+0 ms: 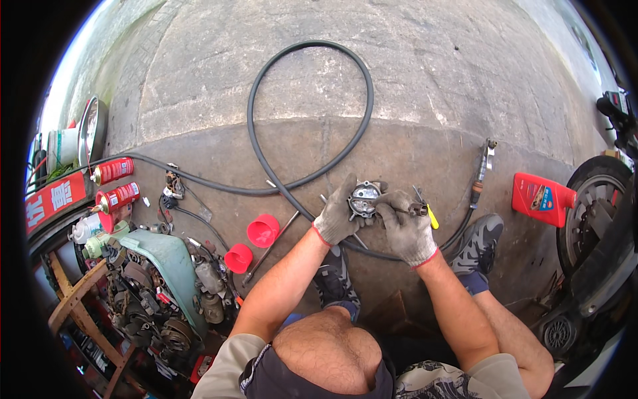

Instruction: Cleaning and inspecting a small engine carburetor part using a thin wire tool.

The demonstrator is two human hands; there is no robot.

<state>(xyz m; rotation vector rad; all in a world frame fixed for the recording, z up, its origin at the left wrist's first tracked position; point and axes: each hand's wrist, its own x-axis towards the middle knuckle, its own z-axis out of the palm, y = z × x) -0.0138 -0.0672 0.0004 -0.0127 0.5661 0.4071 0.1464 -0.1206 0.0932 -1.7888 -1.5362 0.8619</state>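
Observation:
My left hand (337, 214), in a grey work glove with a red cuff, grips a carburetor (363, 198), a small silver metal body whose open, hollowed face is turned up. My right hand (410, 234), gloved the same way, is closed with its fingertips close to the carburetor's right side. A small dark cylindrical piece (418, 209) shows at its fingers; its exact kind cannot be made out. Just right of that hand, a yellow-handled tool (432, 217) lies on the floor. A black hose (309, 214) passes beneath both hands.
An air ratchet (478, 179) and a red oil bottle (541, 199) stand out at right, near a motorcycle wheel (593, 216). Left are red cups (263, 230), a metal rod (271, 247), spray cans (118, 171) and a pale green bin (174, 263) beside piled parts.

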